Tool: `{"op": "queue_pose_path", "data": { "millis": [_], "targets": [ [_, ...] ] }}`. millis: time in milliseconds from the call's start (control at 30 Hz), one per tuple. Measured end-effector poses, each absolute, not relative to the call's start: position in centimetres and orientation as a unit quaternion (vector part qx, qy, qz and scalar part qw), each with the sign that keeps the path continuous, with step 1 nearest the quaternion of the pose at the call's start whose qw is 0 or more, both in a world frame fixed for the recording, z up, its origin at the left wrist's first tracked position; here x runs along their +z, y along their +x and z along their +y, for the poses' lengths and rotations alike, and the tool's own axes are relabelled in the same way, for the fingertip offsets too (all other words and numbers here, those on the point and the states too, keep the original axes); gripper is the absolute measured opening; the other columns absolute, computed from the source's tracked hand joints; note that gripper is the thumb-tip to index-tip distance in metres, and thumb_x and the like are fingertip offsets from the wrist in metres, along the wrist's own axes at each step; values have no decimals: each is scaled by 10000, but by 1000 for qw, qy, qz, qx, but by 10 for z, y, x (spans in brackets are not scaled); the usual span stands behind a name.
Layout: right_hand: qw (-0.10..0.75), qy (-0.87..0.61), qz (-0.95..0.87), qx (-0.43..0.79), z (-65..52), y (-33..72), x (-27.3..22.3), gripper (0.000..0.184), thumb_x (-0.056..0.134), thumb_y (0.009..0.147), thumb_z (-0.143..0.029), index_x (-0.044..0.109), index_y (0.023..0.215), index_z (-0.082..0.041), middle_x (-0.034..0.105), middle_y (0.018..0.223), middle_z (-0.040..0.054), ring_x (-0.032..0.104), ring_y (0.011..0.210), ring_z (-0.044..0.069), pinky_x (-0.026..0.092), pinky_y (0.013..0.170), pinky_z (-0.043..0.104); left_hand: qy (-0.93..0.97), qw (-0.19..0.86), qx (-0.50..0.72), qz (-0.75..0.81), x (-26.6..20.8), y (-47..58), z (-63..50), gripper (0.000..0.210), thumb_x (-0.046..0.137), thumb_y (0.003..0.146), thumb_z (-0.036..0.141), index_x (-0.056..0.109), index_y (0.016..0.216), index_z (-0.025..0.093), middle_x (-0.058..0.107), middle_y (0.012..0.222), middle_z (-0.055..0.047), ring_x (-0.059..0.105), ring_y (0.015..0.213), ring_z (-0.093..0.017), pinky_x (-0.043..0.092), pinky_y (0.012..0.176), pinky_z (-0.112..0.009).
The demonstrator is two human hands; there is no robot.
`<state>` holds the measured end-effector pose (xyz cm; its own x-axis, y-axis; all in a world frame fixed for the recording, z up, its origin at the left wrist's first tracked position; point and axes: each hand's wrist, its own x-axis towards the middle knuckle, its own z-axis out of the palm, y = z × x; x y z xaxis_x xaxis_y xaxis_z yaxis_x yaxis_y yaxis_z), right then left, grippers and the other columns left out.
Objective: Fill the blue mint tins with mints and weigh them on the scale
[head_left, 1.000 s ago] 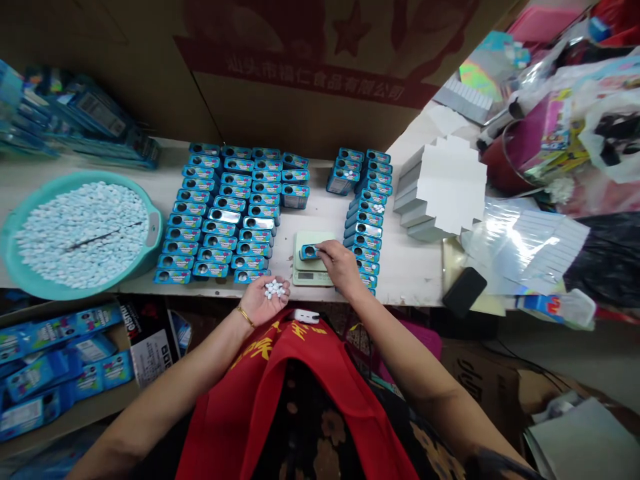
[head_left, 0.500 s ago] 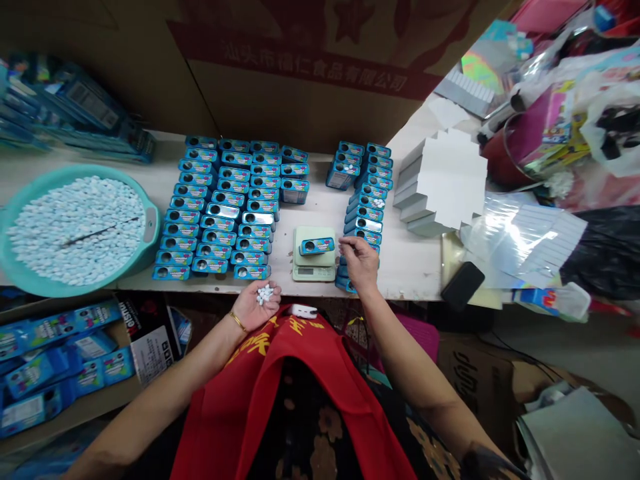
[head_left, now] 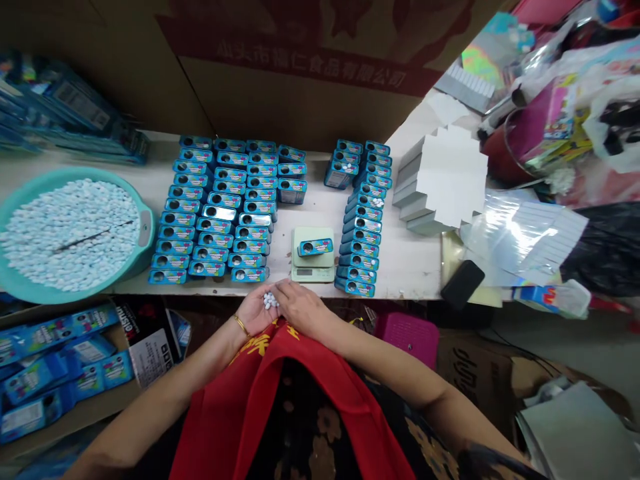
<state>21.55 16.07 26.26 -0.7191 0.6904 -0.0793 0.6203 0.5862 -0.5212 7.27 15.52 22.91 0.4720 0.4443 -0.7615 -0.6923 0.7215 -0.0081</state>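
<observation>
My left hand (head_left: pixel 255 312) lies palm up at the table's front edge, cupping a small heap of pale candies (head_left: pixel 271 301). Over its fingers comes my right hand (head_left: pixel 303 308), fingertips drawn together beside the heap; whatever they pinch is hidden. Just beyond both hands, a small pale-green scale (head_left: pixel 313 273) carries one blue tin (head_left: pixel 315 247) with a dark round opening. To its right stands a column of similar blue tins (head_left: pixel 359 250), a few with candies on top. More blue tins (head_left: pixel 216 241) stand in rows to the left.
A turquoise basin (head_left: pixel 145 227) full of candies, with a dark thin stick on them, stands at left. A large cardboard box (head_left: pixel 300 113) walls off the back. White cartons (head_left: pixel 445 180) and a black phone (head_left: pixel 463 283) lie right. Blue packages (head_left: pixel 95 343) fill a box below left.
My right hand has moved from the right-hand column of tins down and left to the candies in my left palm. The tin on the scale has stayed put.
</observation>
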Motion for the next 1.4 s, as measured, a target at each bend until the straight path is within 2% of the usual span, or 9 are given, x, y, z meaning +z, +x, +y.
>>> {"op": "queue_pose_path", "data": {
  "millis": [200, 300, 433, 600, 733, 833, 1033, 1233, 1400],
  "targets": [
    [26, -404, -880, 250, 163, 218, 253, 295, 407, 829, -137, 459, 1119, -153, 513, 994, 87, 483, 897, 183, 467, 672, 268, -171, 839, 327, 400, 231, 79, 159, 208, 385, 831, 163, 570, 779, 83, 634, 677, -75, 614, 645, -147, 511, 649, -292],
    [33, -417, -871, 257, 174, 226, 250, 254, 417, 835, -173, 486, 1079, -159, 515, 976, 77, 499, 861, 166, 458, 665, 249, -150, 837, 345, 398, 234, 87, 168, 204, 391, 825, 145, 573, 755, 86, 635, 680, -77, 611, 649, -146, 512, 658, -291],
    [96, -438, -845, 292, 189, 235, 246, 219, 454, 813, -155, 525, 1019, -168, 523, 969, 68, 505, 877, 145, 440, 712, 235, -103, 839, 369, 387, 238, 98, 185, 187, 413, 803, 103, 588, 743, 74, 632, 671, -74, 602, 634, -134, 511, 648, -267],
    [217, -480, -784, 329, 216, 251, 245, 156, 493, 776, -137, 580, 903, -162, 563, 857, 44, 521, 846, 132, 426, 758, 236, -94, 831, 398, 377, 240, 106, 201, 206, 419, 783, 92, 608, 848, 39, 657, 778, -119, 622, 758, -165, 498, 762, -300],
    [213, -531, -772, 278, 235, 260, 242, 187, 489, 766, -133, 596, 913, -177, 574, 867, 54, 539, 818, 154, 438, 728, 264, -96, 821, 404, 392, 240, 102, 207, 260, 442, 763, 109, 591, 952, 12, 642, 934, -180, 579, 963, -231, 477, 828, -326],
    [216, -531, -774, 270, 240, 265, 239, 223, 507, 774, -159, 594, 976, -189, 594, 883, 58, 558, 818, 162, 448, 732, 272, -104, 817, 405, 397, 238, 94, 202, 273, 455, 753, 108, 582, 972, 7, 626, 986, -196, 529, 1044, -264, 468, 853, -341],
    [335, -558, -709, 270, 230, 294, 241, 198, 462, 817, -207, 622, 934, -206, 629, 898, 39, 575, 846, 144, 450, 781, 284, -141, 799, 399, 427, 232, 66, 176, 289, 454, 762, 102, 565, 1020, 38, 630, 990, -181, 536, 1036, -265, 509, 796, -325],
    [368, -654, -604, 269, 214, 332, 236, 197, 493, 788, -284, 643, 884, -199, 645, 850, 28, 587, 777, 150, 462, 738, 304, -136, 791, 398, 445, 226, 45, 150, 334, 441, 749, 31, 530, 1070, 51, 613, 1040, -168, 524, 1054, -248, 490, 833, -308],
    [394, -677, -566, 258, 208, 337, 236, 209, 504, 777, -300, 645, 885, -190, 640, 830, 28, 581, 738, 141, 461, 698, 284, -130, 811, 375, 431, 226, 48, 142, 389, 434, 729, -14, 508, 1103, 59, 583, 1100, -174, 481, 1104, -249, 456, 887, -326]
  ]
}}
